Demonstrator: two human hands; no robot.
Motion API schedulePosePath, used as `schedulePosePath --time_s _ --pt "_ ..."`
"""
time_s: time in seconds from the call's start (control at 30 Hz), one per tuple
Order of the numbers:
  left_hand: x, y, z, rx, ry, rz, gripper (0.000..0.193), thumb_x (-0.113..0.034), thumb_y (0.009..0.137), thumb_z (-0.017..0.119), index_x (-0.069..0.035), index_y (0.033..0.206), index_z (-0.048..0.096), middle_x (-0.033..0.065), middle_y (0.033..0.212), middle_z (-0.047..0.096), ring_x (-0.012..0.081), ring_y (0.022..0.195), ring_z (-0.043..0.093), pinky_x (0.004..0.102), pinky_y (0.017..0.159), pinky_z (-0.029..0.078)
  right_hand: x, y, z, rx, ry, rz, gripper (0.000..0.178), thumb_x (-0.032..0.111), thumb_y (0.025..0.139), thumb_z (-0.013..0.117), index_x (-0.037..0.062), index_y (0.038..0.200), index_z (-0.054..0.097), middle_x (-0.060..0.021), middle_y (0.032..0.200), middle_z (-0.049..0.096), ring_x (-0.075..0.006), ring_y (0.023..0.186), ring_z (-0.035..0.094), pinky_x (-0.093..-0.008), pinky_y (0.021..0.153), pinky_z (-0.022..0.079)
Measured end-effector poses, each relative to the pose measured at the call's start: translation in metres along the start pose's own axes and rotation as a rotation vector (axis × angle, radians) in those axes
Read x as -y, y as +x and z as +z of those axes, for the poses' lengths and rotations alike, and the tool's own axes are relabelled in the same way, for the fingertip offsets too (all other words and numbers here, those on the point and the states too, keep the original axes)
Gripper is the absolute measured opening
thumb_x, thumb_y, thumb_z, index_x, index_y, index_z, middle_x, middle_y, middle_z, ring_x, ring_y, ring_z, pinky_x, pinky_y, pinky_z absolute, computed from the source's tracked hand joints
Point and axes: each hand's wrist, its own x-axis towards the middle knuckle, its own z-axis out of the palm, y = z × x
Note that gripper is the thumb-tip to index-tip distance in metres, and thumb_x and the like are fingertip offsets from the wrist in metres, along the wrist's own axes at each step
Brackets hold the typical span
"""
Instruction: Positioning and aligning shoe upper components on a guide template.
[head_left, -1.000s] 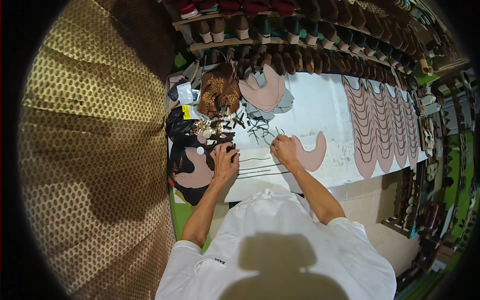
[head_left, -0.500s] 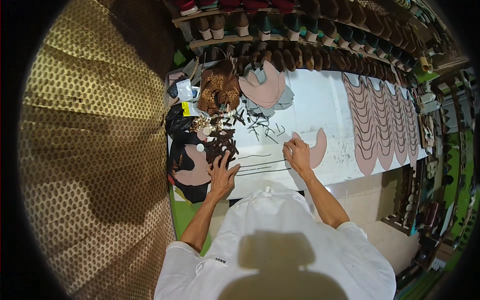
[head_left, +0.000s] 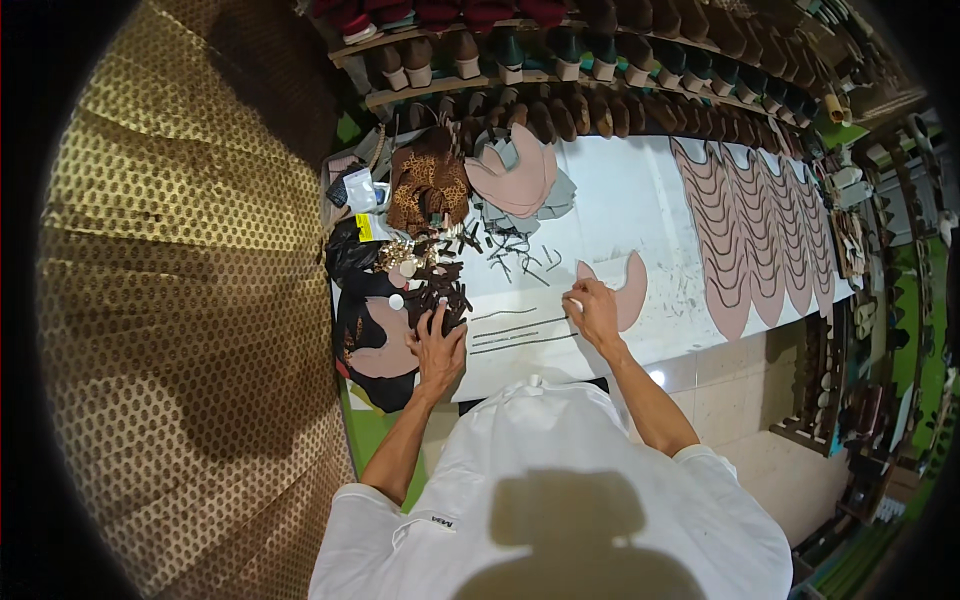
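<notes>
Fingers spread, my left hand (head_left: 437, 352) rests at the edge of a heap of short dark brown strips (head_left: 432, 292). My right hand (head_left: 595, 315) is closed in a pinch above the white table (head_left: 500, 375); something small and pale shows at the fingertips, too small to name. Several thin dark cords (head_left: 512, 333) lie in roughly parallel rows between my hands, the lower ones reaching toward the right hand. Just beyond that hand lies a curved pink shoe-upper piece (head_left: 630, 295), partly hidden by it.
Overlapping pink pieces with dark curved lines (head_left: 730, 240) lie in rows at the right. Leopard-print pieces (head_left: 425, 185), stacked pink and grey pieces (head_left: 515, 175) and loose short cords (head_left: 520, 255) lie at the back left. Shelves of shoes (head_left: 510, 60) stand behind. A patterned gold curtain (head_left: 200, 300) hangs left.
The view has shifted slightly, moving the table's things a little left in the picture. My left hand's fingers have drawn slightly closer together; the right hand stays pinched, with a pale spot now showing.
</notes>
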Motion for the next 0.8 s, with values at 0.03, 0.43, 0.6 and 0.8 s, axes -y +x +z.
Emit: schedulePosePath --time_s 0.03,0.43,0.6,0.8 --pt "-0.003 0.006 0.002 -0.045 -0.001 -0.007 0.018 -0.021 0.089 0.077 -0.024 0.106 0.079 0.0084 0.162 0.042 0.0351 0.146 0.033 0.0652 0.107 0.020 0.002 0.002 0.004 -0.001 0.000 -0.002 0.015 0.019 0.089 0.074 0.0079 0.097 0.080 -0.0099 0.105 0.070 -0.0315 0.100 0.063 -0.0457 0.092 0.045" --pt "-0.025 0.072 0.015 -0.125 -0.120 -0.051 0.020 -0.012 0.084 0.076 -0.015 0.104 0.080 0.0164 0.158 0.043 0.0411 0.148 0.031 0.0719 0.109 0.017 0.041 0.059 0.056 0.124 -0.060 -0.083 0.014 0.024 0.081 0.077 0.0114 0.087 0.080 -0.0052 0.107 0.065 -0.0266 0.106 0.058 -0.0439 0.094 0.043" --pt "-0.029 0.067 0.011 -0.121 -0.122 -0.054 0.023 -0.015 0.085 0.078 -0.018 0.107 0.080 0.0142 0.160 0.044 0.0386 0.148 0.031 0.0669 0.110 0.015 0.052 0.068 0.079 0.193 -0.226 -0.049 0.014 0.024 0.082 0.077 0.0107 0.088 0.079 -0.0044 0.106 0.064 -0.0246 0.105 0.059 -0.0474 0.099 0.039" --pt "-0.025 0.057 0.008 -0.084 -0.136 -0.115 0.026 -0.020 0.088 0.077 -0.019 0.114 0.079 0.0144 0.160 0.043 0.0407 0.148 0.030 0.0662 0.110 0.016 0.049 0.090 0.071 0.246 -0.289 -0.229 0.016 0.019 0.087 0.072 0.0061 0.094 0.077 -0.0054 0.110 0.065 -0.0249 0.109 0.061 -0.0481 0.100 0.041"
